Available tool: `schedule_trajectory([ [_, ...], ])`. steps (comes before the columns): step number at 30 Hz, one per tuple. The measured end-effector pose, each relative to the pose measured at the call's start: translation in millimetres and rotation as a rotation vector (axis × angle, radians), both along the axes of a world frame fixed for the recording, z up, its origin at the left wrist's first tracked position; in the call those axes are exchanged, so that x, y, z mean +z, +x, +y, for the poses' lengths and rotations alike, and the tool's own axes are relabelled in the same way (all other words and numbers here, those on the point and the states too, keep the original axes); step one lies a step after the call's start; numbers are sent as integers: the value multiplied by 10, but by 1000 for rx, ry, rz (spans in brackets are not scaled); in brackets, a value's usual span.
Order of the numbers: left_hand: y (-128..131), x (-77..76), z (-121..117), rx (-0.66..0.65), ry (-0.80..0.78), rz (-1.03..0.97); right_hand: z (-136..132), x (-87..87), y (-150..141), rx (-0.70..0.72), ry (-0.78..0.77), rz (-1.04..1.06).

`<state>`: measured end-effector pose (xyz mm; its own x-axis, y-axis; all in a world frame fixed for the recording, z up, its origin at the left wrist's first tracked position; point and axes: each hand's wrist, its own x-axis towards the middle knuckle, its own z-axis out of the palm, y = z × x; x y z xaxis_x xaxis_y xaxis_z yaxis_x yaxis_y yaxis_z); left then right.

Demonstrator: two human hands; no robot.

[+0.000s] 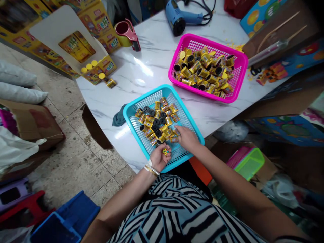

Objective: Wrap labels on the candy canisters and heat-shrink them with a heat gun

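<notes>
A turquoise basket [134,109] sits at the near edge of the white marble table [149,64] and holds several small yellow canisters [158,121] with black ends. My left hand [160,158] is cupped palm up over the basket's near rim, with several small coloured candies [165,151] in it. My right hand [186,136] reaches into the basket from the right, its fingers pinched on a yellow canister [174,139] at the edge of the pile.
A pink basket [174,54] full of the same canisters stands behind to the right. A blue heat gun [181,18], a tape dispenser [128,33] and yellow display boxes [97,69] lie at the back. A blue bin [65,219] and cardboard boxes [32,125] stand on the floor.
</notes>
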<state>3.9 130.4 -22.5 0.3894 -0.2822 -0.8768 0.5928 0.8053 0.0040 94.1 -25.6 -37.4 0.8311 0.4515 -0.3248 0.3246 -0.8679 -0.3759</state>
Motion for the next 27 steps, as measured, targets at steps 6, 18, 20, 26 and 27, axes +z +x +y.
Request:
schedule_trajectory([
  [6,-4,5,8,24,-2,-14,75,198,-295,152,-19,71],
  [18,-24,-25,34,33,-21,-13,153,37,288,11,-263,63],
  [20,-29,-30,32,34,-22,-13,200,53,275,-26,-330,44],
  [26,-37,-27,34,43,-32,-19,312,-5,208,-37,-428,35],
  [27,-39,-22,37,44,-35,-20,308,-16,210,-29,-429,37],
])
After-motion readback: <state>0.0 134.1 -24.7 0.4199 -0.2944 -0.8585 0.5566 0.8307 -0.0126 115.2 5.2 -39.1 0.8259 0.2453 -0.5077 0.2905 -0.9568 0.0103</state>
